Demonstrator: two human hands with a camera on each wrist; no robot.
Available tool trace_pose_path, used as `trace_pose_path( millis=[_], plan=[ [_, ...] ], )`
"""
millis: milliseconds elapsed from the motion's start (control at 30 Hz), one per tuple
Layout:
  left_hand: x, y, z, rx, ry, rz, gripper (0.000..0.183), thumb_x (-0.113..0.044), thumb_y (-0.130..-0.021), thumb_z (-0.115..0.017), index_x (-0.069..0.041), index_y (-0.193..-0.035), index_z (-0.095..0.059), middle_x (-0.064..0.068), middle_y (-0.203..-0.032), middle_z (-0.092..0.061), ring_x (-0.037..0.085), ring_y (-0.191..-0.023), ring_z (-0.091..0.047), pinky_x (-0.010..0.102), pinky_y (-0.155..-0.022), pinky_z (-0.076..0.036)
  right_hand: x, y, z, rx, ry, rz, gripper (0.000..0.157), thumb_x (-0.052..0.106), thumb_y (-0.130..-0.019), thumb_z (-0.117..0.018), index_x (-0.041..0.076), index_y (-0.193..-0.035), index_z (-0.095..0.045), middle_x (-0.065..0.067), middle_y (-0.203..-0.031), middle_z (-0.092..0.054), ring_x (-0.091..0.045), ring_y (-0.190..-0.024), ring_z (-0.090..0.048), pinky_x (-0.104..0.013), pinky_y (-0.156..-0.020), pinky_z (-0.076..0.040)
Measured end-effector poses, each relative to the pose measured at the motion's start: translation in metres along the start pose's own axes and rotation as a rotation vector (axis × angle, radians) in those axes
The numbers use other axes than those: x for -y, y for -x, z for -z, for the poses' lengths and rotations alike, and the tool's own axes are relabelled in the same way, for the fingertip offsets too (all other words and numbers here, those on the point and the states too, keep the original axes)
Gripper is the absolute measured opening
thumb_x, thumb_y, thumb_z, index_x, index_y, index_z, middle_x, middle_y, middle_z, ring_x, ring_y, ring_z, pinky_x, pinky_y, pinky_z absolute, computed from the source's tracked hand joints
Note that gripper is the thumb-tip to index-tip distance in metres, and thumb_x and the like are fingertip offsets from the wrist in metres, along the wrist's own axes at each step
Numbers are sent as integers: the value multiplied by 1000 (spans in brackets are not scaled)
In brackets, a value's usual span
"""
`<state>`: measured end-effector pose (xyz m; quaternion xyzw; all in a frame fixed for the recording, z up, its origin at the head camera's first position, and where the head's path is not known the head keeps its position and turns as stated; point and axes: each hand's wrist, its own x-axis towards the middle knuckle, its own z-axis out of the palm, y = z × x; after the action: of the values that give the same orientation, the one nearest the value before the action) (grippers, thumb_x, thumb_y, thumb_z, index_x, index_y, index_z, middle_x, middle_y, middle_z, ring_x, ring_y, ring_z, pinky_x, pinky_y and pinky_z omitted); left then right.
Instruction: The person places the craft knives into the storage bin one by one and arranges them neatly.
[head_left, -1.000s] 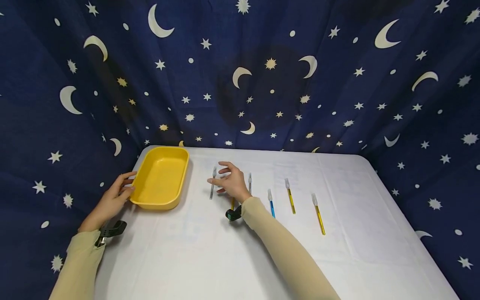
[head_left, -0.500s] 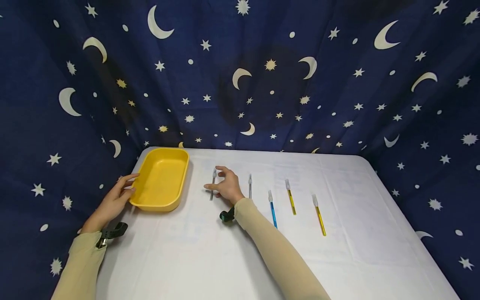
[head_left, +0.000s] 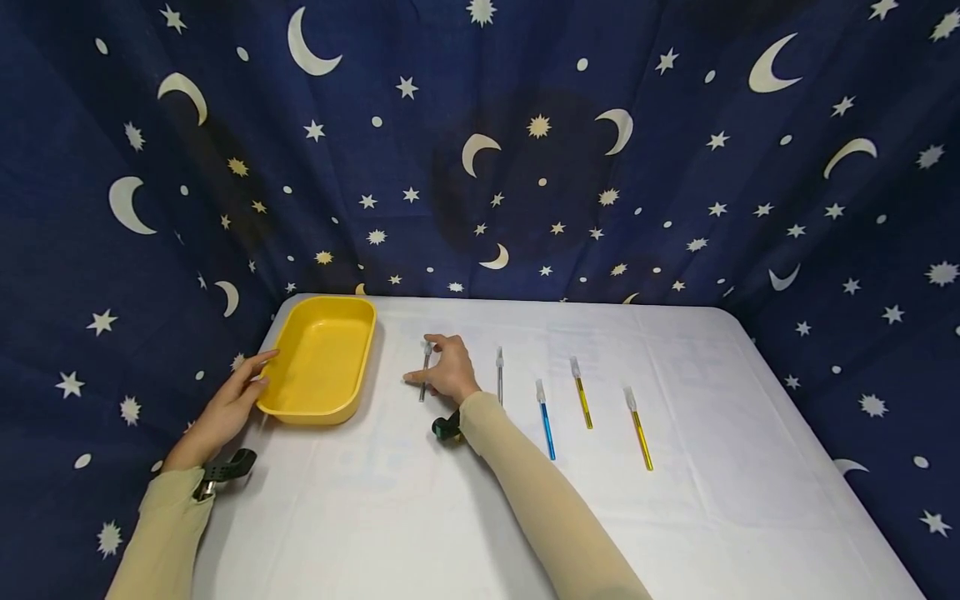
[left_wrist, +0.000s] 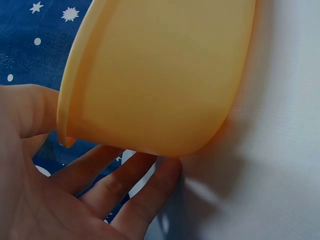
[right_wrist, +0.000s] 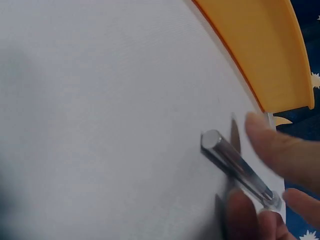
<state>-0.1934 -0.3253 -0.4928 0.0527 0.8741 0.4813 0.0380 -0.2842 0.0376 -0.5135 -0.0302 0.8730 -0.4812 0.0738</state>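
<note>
A silver craft knife [head_left: 423,390] with a clear cap lies on the white table, cap end away from me. My right hand [head_left: 452,371] is over it, thumb and fingers spread to either side. In the right wrist view the knife's silver handle [right_wrist: 237,165] is between thumb [right_wrist: 280,150] and fingertips [right_wrist: 242,215], the thumb apart from it. At the left, my left hand [head_left: 225,412] touches the outer wall of a yellow tray [head_left: 267,398]. Its fingers [left_wrist: 147,200] reach out along the tray's underside in the left wrist view.
Right of my right hand lie another silver craft knife [head_left: 500,375], a blue one [head_left: 547,429] and two yellow ones [head_left: 583,402], all capped. A dark blue curtain [head_left: 660,175] with moons and stars closes off the back and sides of the white table [head_left: 360,517].
My right hand has moved left and lowered over the leftmost silver craft knife. A yellow knife glimpsed beneath the right wrist earlier is mostly hidden now. The left hand stays at the tray.
</note>
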Motion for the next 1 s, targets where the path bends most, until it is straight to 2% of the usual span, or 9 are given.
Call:
trace_pose_path(
  millis=[167,400,500,667,1000],
  plan=[
    [1,0,0,-4,14,-22,52,-17,-122,-38,0,-170,-29,31,-176,-19,60,-158,-14,80,-123,-14,6,0,2,40,6,-23,83,6,-82,-99,10,-156,-62,-14,-124,-57,-13,-47,-57,-26,-46,-55],
    [5,0,0,-8,20,37,56,-24,-123,-34,-1,-172,-22,32,-175,-19,58,-157,-19,78,-123,-19,15,-4,5,71,-46,-74,83,-13,-80,-91,7,-155,-61,-13,-117,-57,-14,-51,-59,-25,-48,-56],
    [7,2,-1,-6,19,36,55,-23,-123,-34,-1,-172,-22,32,-175,-19,58,-157,-19,78,-123,-18,17,-5,5,91,-74,-102,84,-18,-80,-88,6,-155,-61,-12,-115,-56,-14,-53,-60,-24,-49,-56],
    [8,2,-1,-7,13,23,54,-22,-123,-35,0,-171,-25,32,-176,-18,59,-158,-16,79,-123,-14,17,-4,9,114,-102,-112,83,-19,-80,-85,6,-155,-61,-12,-115,-57,-15,-57,-60,-25,-50,-57],
    [6,-1,-3,-15,21,17,54,-23,-122,-35,1,-170,-26,32,-176,-17,59,-159,-13,79,-123,-12,19,-11,21,173,-74,-134,81,-17,-81,-84,6,-155,-61,-13,-112,-61,-17,-57,-63,-27,-51,-59]
  ],
)
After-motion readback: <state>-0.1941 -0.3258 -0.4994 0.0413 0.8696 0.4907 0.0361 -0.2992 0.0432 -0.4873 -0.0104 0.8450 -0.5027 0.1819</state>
